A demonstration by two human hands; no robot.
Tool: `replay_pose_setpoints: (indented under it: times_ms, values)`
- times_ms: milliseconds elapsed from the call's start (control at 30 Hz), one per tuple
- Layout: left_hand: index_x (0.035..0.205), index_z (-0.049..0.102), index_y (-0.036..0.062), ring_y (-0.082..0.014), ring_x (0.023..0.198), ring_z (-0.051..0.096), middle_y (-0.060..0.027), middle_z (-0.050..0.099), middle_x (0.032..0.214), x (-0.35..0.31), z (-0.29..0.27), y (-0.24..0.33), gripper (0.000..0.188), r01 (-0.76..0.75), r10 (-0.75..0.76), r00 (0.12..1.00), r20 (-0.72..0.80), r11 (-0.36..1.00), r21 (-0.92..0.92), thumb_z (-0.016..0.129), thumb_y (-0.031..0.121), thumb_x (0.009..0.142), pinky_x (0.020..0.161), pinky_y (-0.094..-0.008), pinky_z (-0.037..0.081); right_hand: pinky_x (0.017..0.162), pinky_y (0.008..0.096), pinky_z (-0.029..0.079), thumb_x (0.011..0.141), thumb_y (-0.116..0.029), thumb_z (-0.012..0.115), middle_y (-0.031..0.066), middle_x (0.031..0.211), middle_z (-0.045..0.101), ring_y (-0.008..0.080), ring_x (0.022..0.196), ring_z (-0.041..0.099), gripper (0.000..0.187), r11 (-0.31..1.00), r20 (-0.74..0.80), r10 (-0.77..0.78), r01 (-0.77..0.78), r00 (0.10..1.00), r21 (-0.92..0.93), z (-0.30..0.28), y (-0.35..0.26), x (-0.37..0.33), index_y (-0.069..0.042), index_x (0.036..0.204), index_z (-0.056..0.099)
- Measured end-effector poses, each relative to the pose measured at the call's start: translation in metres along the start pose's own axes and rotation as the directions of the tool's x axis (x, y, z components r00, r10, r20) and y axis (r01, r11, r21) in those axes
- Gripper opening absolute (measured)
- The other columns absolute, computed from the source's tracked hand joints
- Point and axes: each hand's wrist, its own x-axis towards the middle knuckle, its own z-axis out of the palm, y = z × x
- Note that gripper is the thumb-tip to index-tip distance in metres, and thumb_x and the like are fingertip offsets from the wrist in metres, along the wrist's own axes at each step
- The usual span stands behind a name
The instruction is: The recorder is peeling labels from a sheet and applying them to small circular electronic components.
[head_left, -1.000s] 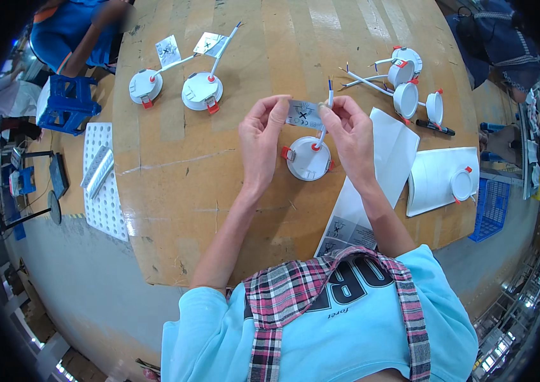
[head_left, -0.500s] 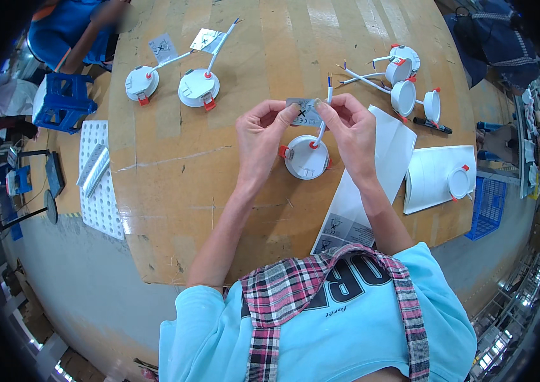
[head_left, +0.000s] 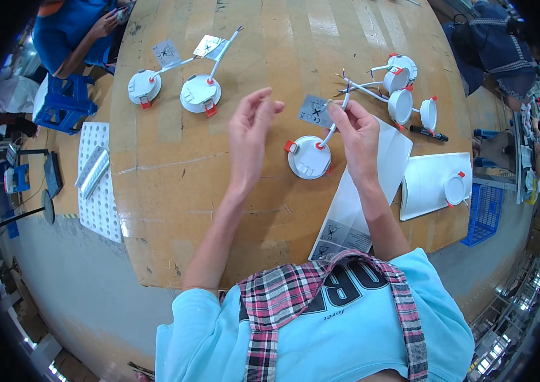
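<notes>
In front of me a round white downlight (head_left: 308,163) with red spring clips lies on the table, its white cable rising toward my right hand (head_left: 360,137). That hand pinches a silver label (head_left: 314,111) against the cable between thumb and fingers. The label sticks out to the left like a flag. My left hand (head_left: 251,140) hovers left of the label, empty, its fingers loosely apart. Beneath my right forearm lies a long white label sheet (head_left: 381,149), with silver labels (head_left: 345,237) at its near end.
Two downlights (head_left: 200,94) with flagged cables lie at the far left. Several downlights (head_left: 400,106) cluster at the right, near a black marker (head_left: 429,133). Another downlight (head_left: 454,189) rests on white sheets (head_left: 421,184). A person in blue (head_left: 69,35) sits beyond the left edge.
My left hand has let go of the label and moved left. The right hand keeps its pinch and has shifted slightly right and down with the label and cable.
</notes>
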Motion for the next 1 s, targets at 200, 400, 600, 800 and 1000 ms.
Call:
replay_pose_setpoints:
  times_ms: [200,400,600,800,1000]
  values:
    - [0.125,0.049,0.002,-0.0244,0.108,0.052,-0.0138,0.051,0.123,-0.054,0.023,-0.011,0.06,-0.165,0.044,0.972,0.23,0.825,0.54,0.075,0.018,0.074,0.093,-0.0356,0.041,0.059,0.0217,0.048,0.09,-0.018,0.065,0.0046,0.078,0.064,0.0066,0.067,0.058,0.023,1.0,-0.015,-0.014,0.014,1.0,0.023,-0.003,0.005,0.004,0.004,0.096,0.064]
    - [0.126,0.048,0.0037,-0.0341,0.117,0.044,-0.0143,0.049,0.125,-0.048,0.013,-0.019,0.067,-0.442,0.189,0.888,0.419,0.606,0.662,0.077,0.019,0.068,0.103,-0.0434,0.03,0.075,0.0259,0.049,0.09,-0.02,0.064,0.0068,0.093,0.064,0.0106,0.084,0.06,0.029,1.0,-0.008,-0.009,0.009,1.0,-0.027,-0.007,0.002,0.008,0.005,0.106,0.061]
    - [0.127,0.049,0.0019,-0.0325,0.119,0.044,-0.0149,0.05,0.126,0.003,-0.011,0.002,0.057,-0.436,0.517,0.821,0.241,0.297,0.849,0.072,0.014,0.076,0.103,-0.0414,0.031,0.092,0.0297,0.043,0.091,-0.02,0.061,0.0088,0.112,0.059,0.0154,0.107,0.053,0.041,0.974,-0.122,-0.22,0.209,0.968,-0.092,-0.021,-0.024,0.007,0.003,0.124,0.05]
    - [0.126,0.048,0.0008,-0.0225,0.091,0.058,-0.0137,0.059,0.105,-0.081,0.021,0.003,0.051,-0.249,0.045,0.932,0.358,0.799,0.547,0.07,0.012,0.081,0.077,-0.0341,0.048,0.086,0.0247,0.046,0.092,-0.006,0.058,0.0077,0.102,0.061,0.0128,0.095,0.059,0.021,0.948,-0.159,-0.318,0.312,0.935,-0.065,-0.04,-0.057,-0.003,0.006,0.109,0.059]
    - [0.126,0.046,-0.0003,-0.0205,0.063,0.061,-0.0087,0.062,0.081,-0.113,0.04,-0.007,0.056,-0.031,-0.29,0.866,0.407,0.782,0.622,0.071,0.022,0.081,0.061,-0.0314,0.049,0.083,0.0251,0.047,0.093,-0.006,0.055,0.0069,0.094,0.063,0.0126,0.091,0.061,0.015,0.947,-0.149,-0.226,0.181,0.963,-0.266,-0.063,-0.033,-0.052,0.003,0.103,0.062]
